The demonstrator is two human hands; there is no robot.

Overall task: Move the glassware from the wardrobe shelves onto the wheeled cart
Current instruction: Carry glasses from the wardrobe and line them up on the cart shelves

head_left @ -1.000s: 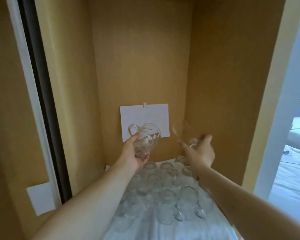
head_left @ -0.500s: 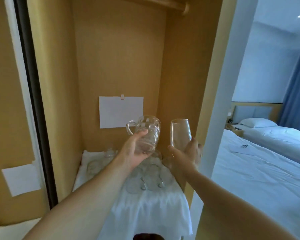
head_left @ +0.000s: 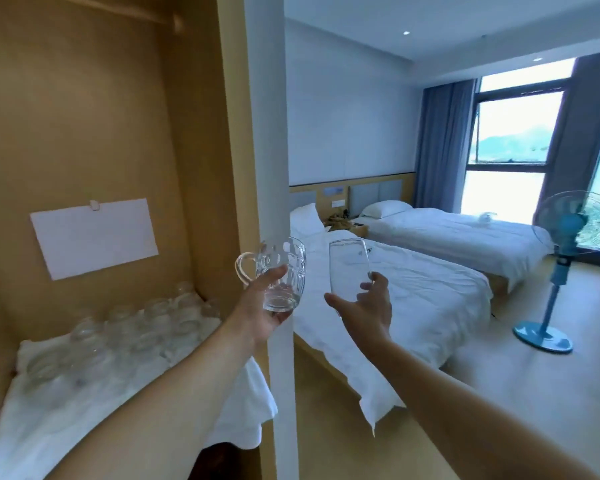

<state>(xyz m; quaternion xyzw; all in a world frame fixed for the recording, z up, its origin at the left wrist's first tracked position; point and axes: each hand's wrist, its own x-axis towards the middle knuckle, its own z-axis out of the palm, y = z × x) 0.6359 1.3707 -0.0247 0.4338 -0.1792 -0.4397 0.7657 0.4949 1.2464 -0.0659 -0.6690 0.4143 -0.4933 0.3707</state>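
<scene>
Clear handled glass mug held upright, tall clear flute upright beside it, upturned glasses clustered on cloth-covered wardrobe shelf

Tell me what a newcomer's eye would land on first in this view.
Two raised hands at the centre: the left hand holds a handled glass mug, the right hand a tall clear glass, both upright in front of the white wardrobe edge. Lower left, more glassware crowds a shelf covered with a white cloth. To the right, two white beds and a blue standing fan by the bright window.
</scene>
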